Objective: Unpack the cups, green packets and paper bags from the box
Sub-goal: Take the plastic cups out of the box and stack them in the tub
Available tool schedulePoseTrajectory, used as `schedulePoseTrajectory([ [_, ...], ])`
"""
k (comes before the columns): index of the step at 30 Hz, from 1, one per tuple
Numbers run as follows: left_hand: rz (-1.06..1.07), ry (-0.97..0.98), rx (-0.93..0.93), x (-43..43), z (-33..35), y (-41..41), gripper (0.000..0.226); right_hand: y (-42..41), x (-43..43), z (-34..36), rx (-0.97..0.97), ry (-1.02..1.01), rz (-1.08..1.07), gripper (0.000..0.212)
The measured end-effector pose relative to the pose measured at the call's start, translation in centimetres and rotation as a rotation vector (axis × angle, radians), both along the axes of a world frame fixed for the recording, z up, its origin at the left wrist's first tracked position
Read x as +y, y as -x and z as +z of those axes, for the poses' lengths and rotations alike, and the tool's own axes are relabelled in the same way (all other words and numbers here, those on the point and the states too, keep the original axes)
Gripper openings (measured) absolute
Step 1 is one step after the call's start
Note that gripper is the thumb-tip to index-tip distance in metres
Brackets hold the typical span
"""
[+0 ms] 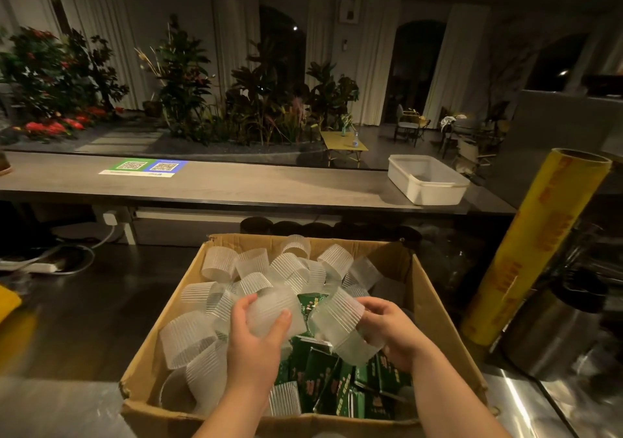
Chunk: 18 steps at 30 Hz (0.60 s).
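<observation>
Box (435,302) sits closest, on counter (67,404); left grip (259,333) curls round one ribbed cup (269,306), right grip (392,331) clasps second cup (337,316). Beneath lie green packets (320,370). Advice: lift straight up, squeeze lightly; thin walls probably dent.

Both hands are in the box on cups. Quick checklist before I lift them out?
1. Left hand grips the ribbed cup: ok.
2. Right hand grips the second cup: ok.
3. Box top open above both hands: ok.
4. Loose cups crowd against the held ones and may tumble: not ok.
5. Green packets lie underneath, none in either grip: ok.
6. Paper bags located: cannot tell, none visible.
</observation>
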<state>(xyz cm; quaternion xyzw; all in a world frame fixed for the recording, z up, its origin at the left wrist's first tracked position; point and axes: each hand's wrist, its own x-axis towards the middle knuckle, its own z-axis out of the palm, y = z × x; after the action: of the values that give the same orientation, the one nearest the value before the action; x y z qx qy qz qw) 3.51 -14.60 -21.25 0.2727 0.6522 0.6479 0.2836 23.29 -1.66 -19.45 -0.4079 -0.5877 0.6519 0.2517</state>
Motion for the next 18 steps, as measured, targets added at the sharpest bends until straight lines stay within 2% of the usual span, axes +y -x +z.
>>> schedulePoseTrajectory([
  [7, -0.249, 0.139, 0.153, 0.0, -0.6, -0.5, 0.066, 0.4, 0.0, -0.8, -0.114, 0.020, 0.199, 0.020],
  [11, -0.362, 0.229, 0.164, 0.2, -1.0, -0.8, 0.060, 0.8, 0.0, -1.4, -0.207, 0.021, 0.255, 0.023],
  [15, -0.227, 0.150, 0.010, 0.4, -1.0, -0.5, 0.046, 0.4, 1.0, -1.5, 0.090, 0.205, 0.041, 0.034],
  [18, -0.134, 0.100, -0.146, 0.5, -0.6, 0.1, 0.041, 0.6, 0.9, -1.0, 0.120, 0.211, -0.143, 0.032],
])
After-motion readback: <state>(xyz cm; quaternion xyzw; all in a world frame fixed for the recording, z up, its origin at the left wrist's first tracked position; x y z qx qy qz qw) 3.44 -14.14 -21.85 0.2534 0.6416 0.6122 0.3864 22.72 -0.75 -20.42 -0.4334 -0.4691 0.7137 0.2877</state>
